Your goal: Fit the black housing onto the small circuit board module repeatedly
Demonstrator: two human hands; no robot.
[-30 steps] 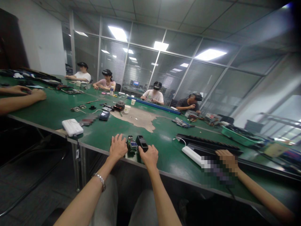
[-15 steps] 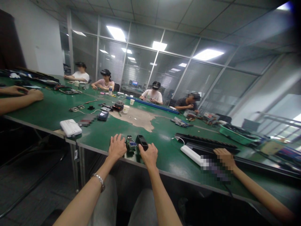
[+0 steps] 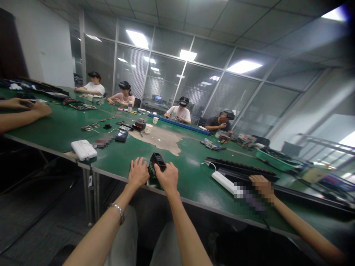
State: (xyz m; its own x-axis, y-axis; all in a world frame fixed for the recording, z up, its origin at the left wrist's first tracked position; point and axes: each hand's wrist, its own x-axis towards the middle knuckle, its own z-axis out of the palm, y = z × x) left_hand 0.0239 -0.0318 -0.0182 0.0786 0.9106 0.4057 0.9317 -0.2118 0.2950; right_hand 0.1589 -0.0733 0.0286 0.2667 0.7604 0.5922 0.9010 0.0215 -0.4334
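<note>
My right hand point(image 3: 168, 176) grips a black plastic housing point(image 3: 158, 159) that has openings in its face, its thumb on the near side. That housing is tilted over a small green circuit board point(image 3: 151, 171) close to the table's front edge, covering most of the board; whether the two touch I cannot tell. Just left of the board, my left hand point(image 3: 138, 171) lies palm down on the green table point(image 3: 191, 181), fingers stretched out and nothing visible in them.
Left of me lies a white box-shaped device point(image 3: 83, 149). Ahead are a paper cup point(image 3: 148, 128) and a black device point(image 3: 121, 136). To the right, a co-worker's hand point(image 3: 262, 186) rests by a long white bar point(image 3: 226, 183). Another co-worker's hands point(image 3: 40, 109) are at far left. Several people sit opposite.
My right hand has moved left with the black housing, from beside the circuit board to over it. My left hand has stayed in place.
</note>
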